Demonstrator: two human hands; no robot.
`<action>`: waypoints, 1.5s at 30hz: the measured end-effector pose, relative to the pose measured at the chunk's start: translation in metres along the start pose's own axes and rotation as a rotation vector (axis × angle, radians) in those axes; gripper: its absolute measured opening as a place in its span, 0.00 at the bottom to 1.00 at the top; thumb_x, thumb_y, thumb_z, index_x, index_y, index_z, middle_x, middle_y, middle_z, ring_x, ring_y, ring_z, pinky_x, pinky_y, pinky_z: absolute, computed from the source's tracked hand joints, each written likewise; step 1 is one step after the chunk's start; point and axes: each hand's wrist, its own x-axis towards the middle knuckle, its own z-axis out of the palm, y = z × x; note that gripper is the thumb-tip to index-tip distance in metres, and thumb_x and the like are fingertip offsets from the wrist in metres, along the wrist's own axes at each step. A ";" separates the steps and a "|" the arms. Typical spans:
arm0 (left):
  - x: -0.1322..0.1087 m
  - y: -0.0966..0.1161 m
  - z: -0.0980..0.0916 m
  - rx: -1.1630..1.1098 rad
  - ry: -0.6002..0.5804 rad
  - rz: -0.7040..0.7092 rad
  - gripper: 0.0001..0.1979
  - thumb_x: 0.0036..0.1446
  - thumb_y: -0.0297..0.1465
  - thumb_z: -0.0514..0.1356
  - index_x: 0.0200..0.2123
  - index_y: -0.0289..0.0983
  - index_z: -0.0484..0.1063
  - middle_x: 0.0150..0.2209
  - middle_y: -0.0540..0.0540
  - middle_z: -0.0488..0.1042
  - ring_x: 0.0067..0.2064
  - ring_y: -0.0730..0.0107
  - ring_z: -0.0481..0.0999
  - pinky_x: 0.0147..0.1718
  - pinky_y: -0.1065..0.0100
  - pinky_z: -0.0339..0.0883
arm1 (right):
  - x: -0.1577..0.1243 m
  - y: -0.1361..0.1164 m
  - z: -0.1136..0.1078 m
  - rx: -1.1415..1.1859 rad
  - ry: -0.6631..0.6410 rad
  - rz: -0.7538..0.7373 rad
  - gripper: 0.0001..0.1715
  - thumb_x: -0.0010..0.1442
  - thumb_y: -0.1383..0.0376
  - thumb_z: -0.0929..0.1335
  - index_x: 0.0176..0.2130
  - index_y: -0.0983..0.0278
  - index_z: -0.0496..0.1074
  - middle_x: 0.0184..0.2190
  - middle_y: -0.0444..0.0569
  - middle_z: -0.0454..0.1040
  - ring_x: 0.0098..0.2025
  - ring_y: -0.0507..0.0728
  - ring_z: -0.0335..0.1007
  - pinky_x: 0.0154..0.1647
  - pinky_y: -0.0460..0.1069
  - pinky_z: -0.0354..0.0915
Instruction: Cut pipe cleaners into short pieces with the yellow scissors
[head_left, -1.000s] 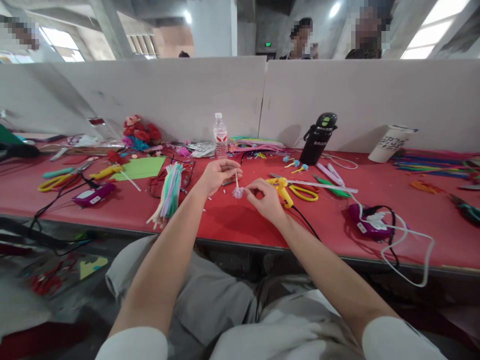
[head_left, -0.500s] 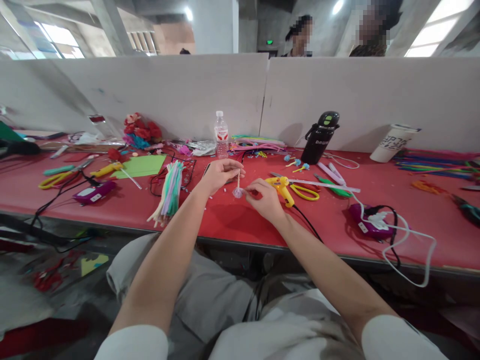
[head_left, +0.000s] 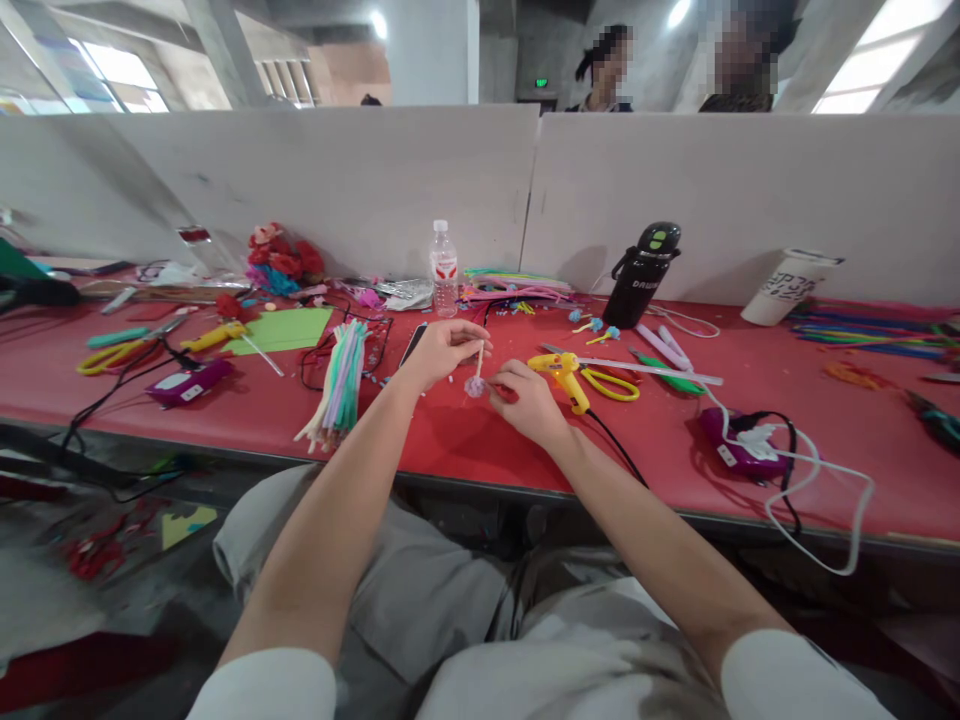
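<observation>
Between the thumb and fingers of my left hand (head_left: 448, 352) is the pale stem of a small pipe-cleaner flower (head_left: 474, 386). Its fuzzy lilac head hangs downward over the red table. Just right of the flower head, my right hand (head_left: 527, 400) is closed in a pinch. Whatever its fingertips hold, if anything, is too small to make out. A yellow hot glue gun (head_left: 564, 378) lies beside my right hand, with yellow-handled scissors (head_left: 611, 384) next to it. To the left of my left forearm stands a bundle of pastel pipe cleaners (head_left: 341, 385).
A water bottle (head_left: 444, 270) and a black flask (head_left: 641, 275) stand near the white partition (head_left: 337, 190). Small blue flowers (head_left: 596, 325) lie behind the glue gun. On the right is a purple power box (head_left: 742, 443) with loose cables. Green paper (head_left: 289, 330) lies left.
My right fingertips have drawn slightly away from the flower head. My left hand still holds the stem in nearly the same place.
</observation>
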 end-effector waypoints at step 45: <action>0.000 0.007 0.012 0.111 -0.113 0.164 0.10 0.52 0.32 0.64 0.37 0.32 0.75 0.37 0.40 0.80 0.40 0.64 0.80 0.41 0.63 0.74 | 0.007 -0.004 -0.001 1.062 -0.004 0.964 0.11 0.50 0.73 0.70 0.23 0.64 0.63 0.24 0.47 0.76 0.28 0.53 0.77 0.36 0.48 0.74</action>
